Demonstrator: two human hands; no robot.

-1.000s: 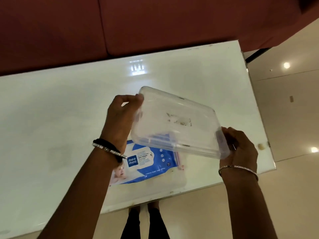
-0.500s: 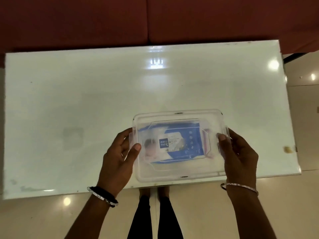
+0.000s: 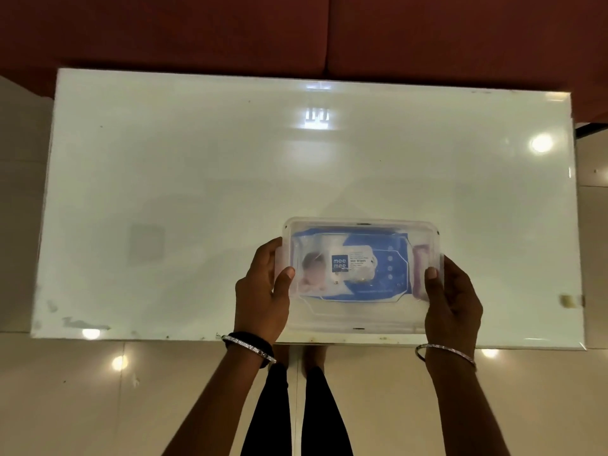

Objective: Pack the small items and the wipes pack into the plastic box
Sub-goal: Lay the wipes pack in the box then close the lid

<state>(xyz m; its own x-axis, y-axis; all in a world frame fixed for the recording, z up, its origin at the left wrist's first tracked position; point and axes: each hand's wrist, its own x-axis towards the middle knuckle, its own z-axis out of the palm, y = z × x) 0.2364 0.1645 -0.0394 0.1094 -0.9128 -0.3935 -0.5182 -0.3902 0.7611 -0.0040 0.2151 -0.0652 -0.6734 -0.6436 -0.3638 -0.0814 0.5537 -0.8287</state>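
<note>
Gripped at its two short ends between left hand [image 3: 260, 291] and right hand [image 3: 452, 301], thumbs laid on top and fingers curled round the sides: closed plastic box [image 3: 362, 319] flat on the white table [image 3: 197, 176], wipes pack [image 3: 355, 268] inside, midway between both hands.

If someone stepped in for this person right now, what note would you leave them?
Left hand: grips the left end of the plastic box, thumb on top.
Right hand: grips the right end, thumb on top.
The box sits on the white table, near its front edge.
Done: the blue wipes pack lies flat inside, a pinkish item sits at its right end, and the clear lid is over them.
Other small items are too blurred to tell.
Left: check that the lid is clipped shut, which the view does not show, then let go.
</note>
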